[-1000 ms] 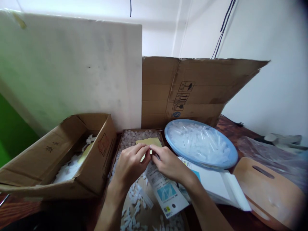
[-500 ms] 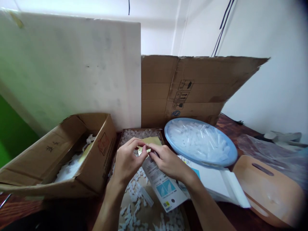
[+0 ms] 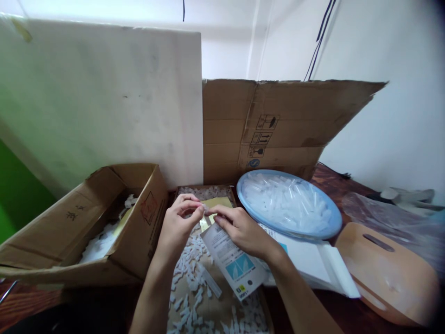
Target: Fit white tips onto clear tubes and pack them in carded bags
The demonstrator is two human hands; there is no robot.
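Note:
My left hand [image 3: 182, 221] pinches a small whitish piece [image 3: 205, 209] between thumb and fingertips. Beside it, my right hand [image 3: 239, 227] has its index finger reaching to that piece, while its other fingers hold a printed white card [image 3: 233, 264] with a blue picture, tilted down to the right. Behind the fingertips lies a yellow sheet [image 3: 220, 202]. Many small white plastic pieces [image 3: 189, 311] are scattered on a cardboard tray [image 3: 217, 306] below the hands, with a clear tube [image 3: 210, 280] among them.
At left stands an open cardboard box [image 3: 139, 222] with white pieces inside. A blue basin [image 3: 290, 204] full of clear tubes is at right, behind white packets [image 3: 309, 264]. Farther right are an orange basket [image 3: 389, 273] and plastic film [image 3: 385, 213]. Cardboard [image 3: 278, 116] stands behind.
My left hand has shifted slightly left, and its pinched piece now shows. The right index finger has stretched out toward it. The card has moved slightly up and left.

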